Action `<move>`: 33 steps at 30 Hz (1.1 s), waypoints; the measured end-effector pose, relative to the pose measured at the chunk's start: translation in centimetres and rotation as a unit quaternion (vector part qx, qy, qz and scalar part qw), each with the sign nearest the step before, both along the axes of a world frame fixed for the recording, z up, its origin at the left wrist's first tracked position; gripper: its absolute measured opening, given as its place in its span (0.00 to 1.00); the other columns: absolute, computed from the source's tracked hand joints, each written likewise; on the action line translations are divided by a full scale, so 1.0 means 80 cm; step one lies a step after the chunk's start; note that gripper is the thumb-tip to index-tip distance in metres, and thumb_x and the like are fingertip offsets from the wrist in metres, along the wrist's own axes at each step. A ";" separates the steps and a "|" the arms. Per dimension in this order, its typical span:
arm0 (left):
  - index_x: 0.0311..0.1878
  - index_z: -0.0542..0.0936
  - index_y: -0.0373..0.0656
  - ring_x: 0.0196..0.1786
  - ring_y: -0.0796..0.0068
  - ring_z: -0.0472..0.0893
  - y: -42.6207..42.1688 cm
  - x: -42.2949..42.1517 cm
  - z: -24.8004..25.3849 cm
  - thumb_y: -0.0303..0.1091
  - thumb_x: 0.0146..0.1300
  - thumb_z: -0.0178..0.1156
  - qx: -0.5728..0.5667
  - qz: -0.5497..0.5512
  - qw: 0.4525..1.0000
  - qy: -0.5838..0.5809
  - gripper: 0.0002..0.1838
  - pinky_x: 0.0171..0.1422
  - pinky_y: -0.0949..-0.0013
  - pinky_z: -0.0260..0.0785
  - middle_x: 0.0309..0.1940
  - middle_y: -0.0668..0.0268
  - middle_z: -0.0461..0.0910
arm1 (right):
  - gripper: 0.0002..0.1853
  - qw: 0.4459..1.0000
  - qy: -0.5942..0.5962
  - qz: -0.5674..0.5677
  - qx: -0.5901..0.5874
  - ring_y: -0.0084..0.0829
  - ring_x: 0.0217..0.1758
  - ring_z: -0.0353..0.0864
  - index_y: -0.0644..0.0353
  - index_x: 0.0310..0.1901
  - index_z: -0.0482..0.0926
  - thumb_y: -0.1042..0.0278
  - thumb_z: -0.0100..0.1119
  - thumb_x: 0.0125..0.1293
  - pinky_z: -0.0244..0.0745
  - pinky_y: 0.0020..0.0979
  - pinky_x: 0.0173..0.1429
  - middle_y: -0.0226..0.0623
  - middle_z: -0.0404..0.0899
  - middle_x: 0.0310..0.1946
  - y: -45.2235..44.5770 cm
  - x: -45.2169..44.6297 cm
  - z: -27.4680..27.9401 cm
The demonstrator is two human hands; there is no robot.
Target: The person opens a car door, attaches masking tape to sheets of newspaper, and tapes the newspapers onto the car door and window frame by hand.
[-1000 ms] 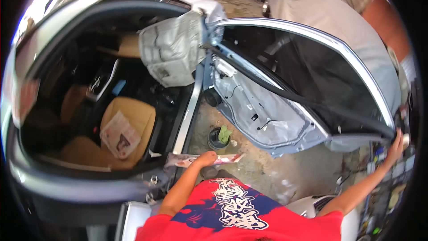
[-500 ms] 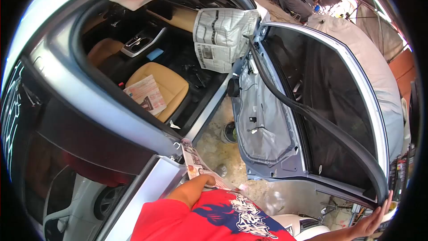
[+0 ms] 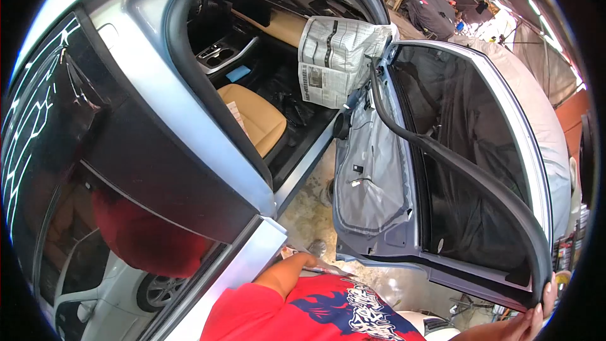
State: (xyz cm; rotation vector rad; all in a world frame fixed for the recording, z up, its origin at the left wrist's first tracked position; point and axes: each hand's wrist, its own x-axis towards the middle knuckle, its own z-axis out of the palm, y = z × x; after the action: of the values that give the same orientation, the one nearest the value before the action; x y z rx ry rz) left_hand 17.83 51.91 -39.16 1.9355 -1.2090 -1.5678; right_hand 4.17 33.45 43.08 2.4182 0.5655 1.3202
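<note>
My left hand (image 3: 305, 259) is low in the middle, beside the edge of the silver rear door (image 3: 255, 246). Its fingers are mostly hidden; they seem closed on a printed newspaper sheet (image 3: 334, 271). At the lower right, my right hand (image 3: 538, 313) grips a long black rubber door seal (image 3: 464, 163) at the lower corner of the window frame. That seal hangs loose in a curve across the open front door (image 3: 372, 196), whose inner trim is off. Clear plastic sheeting and wiring show on the door's inner side.
Newspaper (image 3: 325, 63) covers the front door opening near the hinge. Inside the car are a tan seat (image 3: 259, 120) and a blue cloth (image 3: 238, 74). Behind the door stands a sheet-covered vehicle (image 3: 543, 113). A dark round object (image 3: 327, 192) is on the floor.
My view has shifted, and the car's pillar now hides most of the newspaper on the seat. Less of the sheet by my left hand shows. My right hand stays at the seal's lower part.
</note>
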 end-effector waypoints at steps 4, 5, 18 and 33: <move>0.55 0.87 0.34 0.62 0.49 0.83 0.007 0.001 0.006 0.42 0.65 0.55 -0.020 -0.050 0.998 -0.032 0.24 0.67 0.50 0.72 0.60 0.45 0.83 | 0.18 0.999 0.027 0.046 0.004 0.57 0.67 0.78 0.59 0.67 0.74 0.68 0.53 0.79 0.76 0.64 0.66 0.63 0.74 0.65 0.032 0.025 0.006; 0.56 0.86 0.36 0.62 0.50 0.83 0.005 0.006 0.014 0.49 0.69 0.53 -0.035 -0.092 0.994 -0.046 0.27 0.67 0.51 0.72 0.61 0.47 0.83 | 0.18 0.998 0.028 0.053 0.002 0.57 0.67 0.78 0.60 0.67 0.74 0.68 0.52 0.79 0.76 0.63 0.67 0.63 0.74 0.65 0.041 0.031 0.002; 0.55 0.88 0.40 0.61 0.48 0.84 0.019 0.045 0.092 0.45 0.70 0.54 -0.061 0.117 0.991 -0.004 0.23 0.66 0.49 0.73 0.58 0.47 0.84 | 0.17 0.987 -0.007 0.100 0.125 0.58 0.68 0.76 0.69 0.65 0.74 0.74 0.45 0.82 0.74 0.56 0.72 0.65 0.74 0.65 -0.006 0.004 -0.041; 0.44 0.85 0.36 0.51 0.43 0.85 -0.064 0.083 0.056 0.40 0.70 0.47 -0.019 0.363 0.929 -0.066 0.20 0.58 0.47 0.74 0.46 0.43 0.85 | 0.27 0.911 -0.204 -0.340 0.110 0.40 0.68 0.78 0.60 0.69 0.74 0.88 0.44 0.73 0.78 0.37 0.69 0.44 0.75 0.69 -0.502 -0.065 -0.131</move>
State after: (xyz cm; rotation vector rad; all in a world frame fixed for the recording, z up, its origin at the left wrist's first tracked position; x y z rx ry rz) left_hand 24.47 46.79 -34.65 2.1341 -0.4446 -1.0215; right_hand -1.02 -6.70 32.60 2.0751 -0.5229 1.5250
